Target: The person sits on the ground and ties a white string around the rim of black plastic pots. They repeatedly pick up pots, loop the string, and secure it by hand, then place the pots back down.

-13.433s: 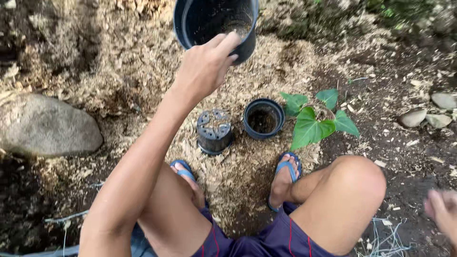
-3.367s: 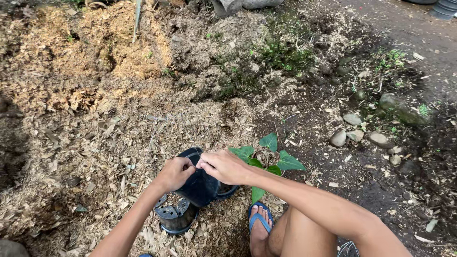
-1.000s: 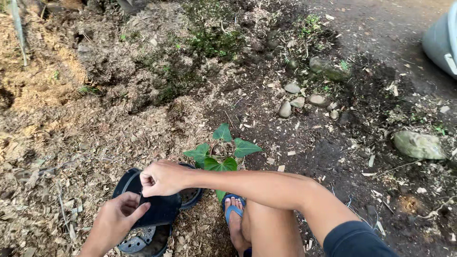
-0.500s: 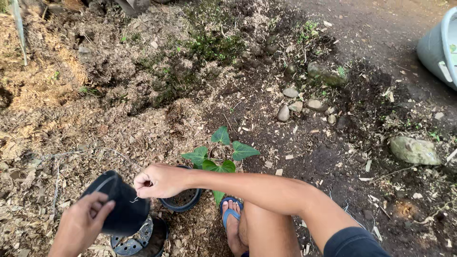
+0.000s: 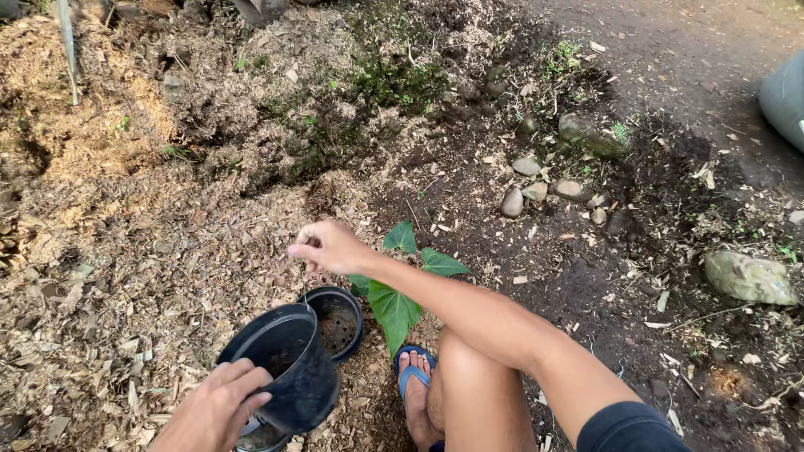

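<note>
My left hand grips a black plastic pot from below and tilts its mouth up and to the left. Under that pot the rim of another pot shows at the bottom edge. My right hand hovers above the pots with its fingertips pinched together; I cannot tell if anything is in them. A second black pot stands upright on the wood chips just right of the held one. A small seedling with broad green leaves lies beside it, near my foot in a blue sandal.
Wood chips and mulch cover the ground to the left. Dark soil with several grey stones lies to the right, with a larger stone at far right. A grey container edge sits at the upper right.
My left hand has lifted and tilted the black pot off the stack. My right hand has let go of it and risen a little, fingers pinched.
</note>
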